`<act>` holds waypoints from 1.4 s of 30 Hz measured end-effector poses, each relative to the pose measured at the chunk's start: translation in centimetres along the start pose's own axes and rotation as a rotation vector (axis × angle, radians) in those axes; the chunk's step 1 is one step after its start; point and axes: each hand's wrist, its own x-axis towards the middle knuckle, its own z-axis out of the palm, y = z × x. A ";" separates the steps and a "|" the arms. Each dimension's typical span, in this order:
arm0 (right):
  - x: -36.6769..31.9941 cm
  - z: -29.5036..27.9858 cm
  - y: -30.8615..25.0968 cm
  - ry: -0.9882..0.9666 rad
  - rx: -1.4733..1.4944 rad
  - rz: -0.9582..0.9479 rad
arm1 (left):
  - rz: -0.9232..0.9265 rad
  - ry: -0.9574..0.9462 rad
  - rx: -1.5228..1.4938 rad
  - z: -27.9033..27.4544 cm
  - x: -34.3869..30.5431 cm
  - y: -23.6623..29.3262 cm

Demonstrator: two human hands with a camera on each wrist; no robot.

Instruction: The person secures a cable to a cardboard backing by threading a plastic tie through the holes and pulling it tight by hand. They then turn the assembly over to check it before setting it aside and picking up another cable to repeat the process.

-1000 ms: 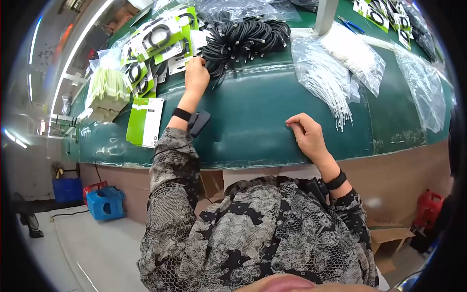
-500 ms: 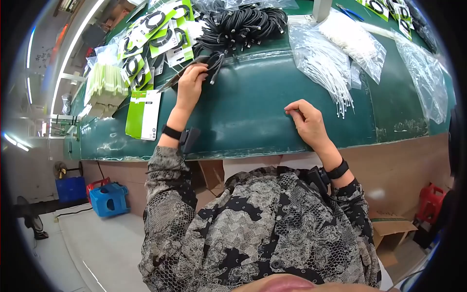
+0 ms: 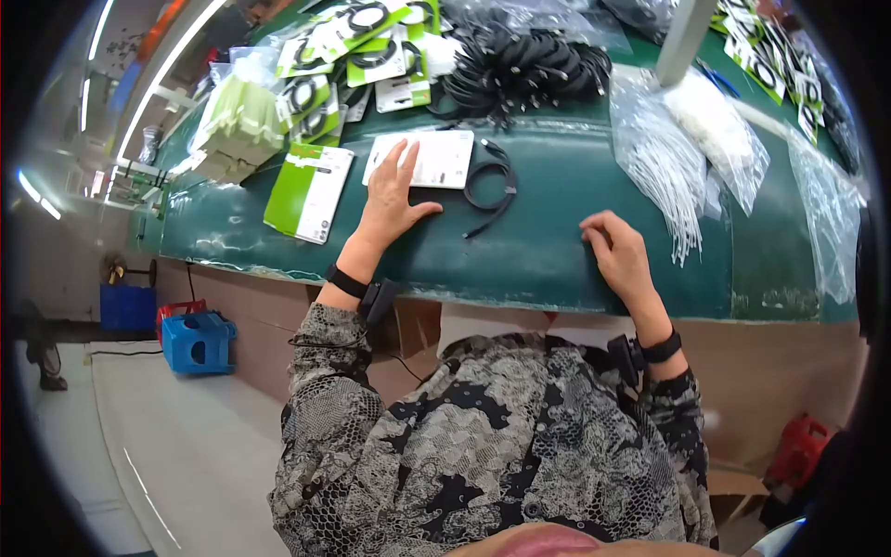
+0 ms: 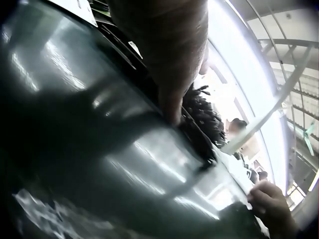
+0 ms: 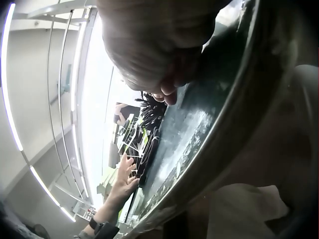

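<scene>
My left hand (image 3: 390,200) is spread over a white printed card (image 3: 444,160), its fingers straight and the thumb pointing right. Just right of that card lies a loosely coiled black cable (image 3: 510,186) with plugs on its ends. A green and white card (image 3: 309,192) lies left of the hand. Over the bench's front part, my right hand (image 3: 620,255) has loosely bent fingers and holds nothing. In the right wrist view the spread left hand (image 5: 124,181) shows again; the left wrist view looks along the left thumb (image 4: 172,102).
At the back are a heap of black cables (image 3: 524,70), packaged cables (image 3: 362,42) and a stack of pale green cards (image 3: 243,116). Bags of white cable ties (image 3: 654,139) lie right, beside a pale post (image 3: 684,42). The green bench edge (image 3: 557,302) runs before me.
My left hand came back from the piles with a card and a cable, which now lie on the bench, and its fingers have spread. The right hand keeps its pose; the head view has shifted.
</scene>
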 end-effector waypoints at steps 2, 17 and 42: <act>-0.3 0.2 0.5 0.031 0.040 -0.029 | 0.022 0.121 0.126 0.3 0.1 -3.2; -0.4 0.1 0.1 0.076 0.107 0.028 | -0.027 0.190 0.440 -11.6 13.7 -14.0; -0.9 0.0 0.9 0.054 0.037 -0.028 | -0.110 -0.227 -0.187 3.3 3.1 6.4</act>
